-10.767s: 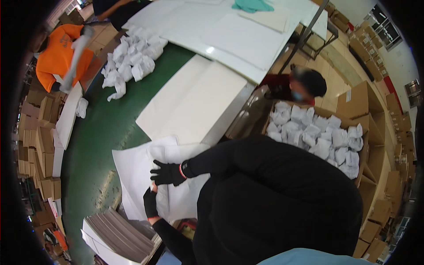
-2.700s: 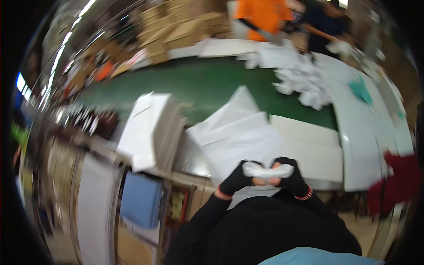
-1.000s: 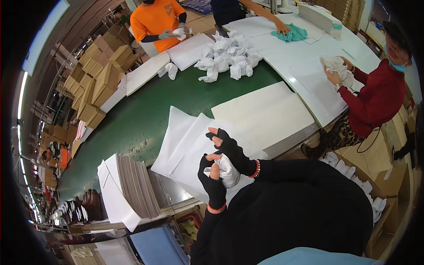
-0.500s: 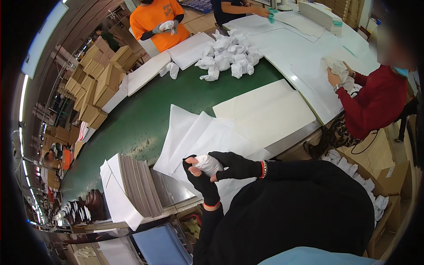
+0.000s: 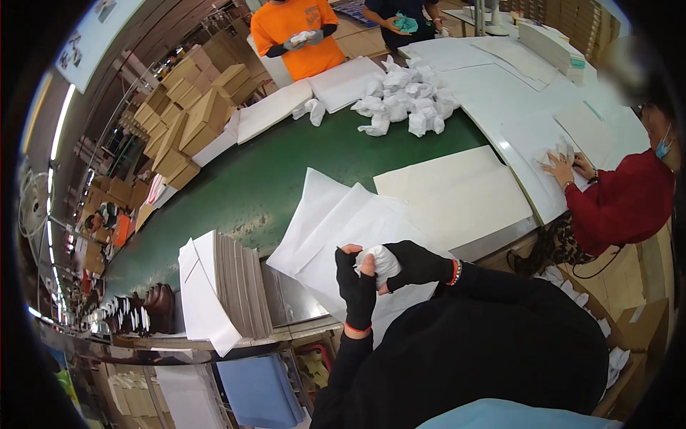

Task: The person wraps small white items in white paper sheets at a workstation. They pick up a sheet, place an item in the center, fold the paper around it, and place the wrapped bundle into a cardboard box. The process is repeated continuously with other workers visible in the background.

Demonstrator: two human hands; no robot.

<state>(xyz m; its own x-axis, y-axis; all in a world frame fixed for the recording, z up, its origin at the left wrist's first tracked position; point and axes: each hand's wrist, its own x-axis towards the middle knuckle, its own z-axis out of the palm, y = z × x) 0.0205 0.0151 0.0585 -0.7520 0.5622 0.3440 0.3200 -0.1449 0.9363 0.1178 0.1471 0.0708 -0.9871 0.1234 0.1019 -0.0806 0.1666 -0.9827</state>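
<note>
Between my two hands is a rounded wad of white paper (image 5: 384, 263), held above white sheets (image 5: 336, 225) on the green bench. My left hand (image 5: 357, 281), in a black fingerless glove, is closed round its left side. The thumb and a fingertip show against the paper. My right hand (image 5: 418, 268), gloved alike, wraps it from the right. Whether anything lies inside the wad cannot be seen. Just beyond the sheets lies a cream paper stack (image 5: 457, 189).
A pile of white wads (image 5: 407, 96) sits at the green bench's (image 5: 236, 189) far end. A tall paper stack (image 5: 225, 289) and brown boots (image 5: 158, 307) stand left. Co-workers in orange (image 5: 304, 28) and red (image 5: 618, 200) handle paper. A carton (image 5: 639, 329) stands at right.
My view has swung slightly, shifting the scene to the right. My hands have turned the wad a little and keep hold of it. The co-worker in red has lowered the paper onto the white table.
</note>
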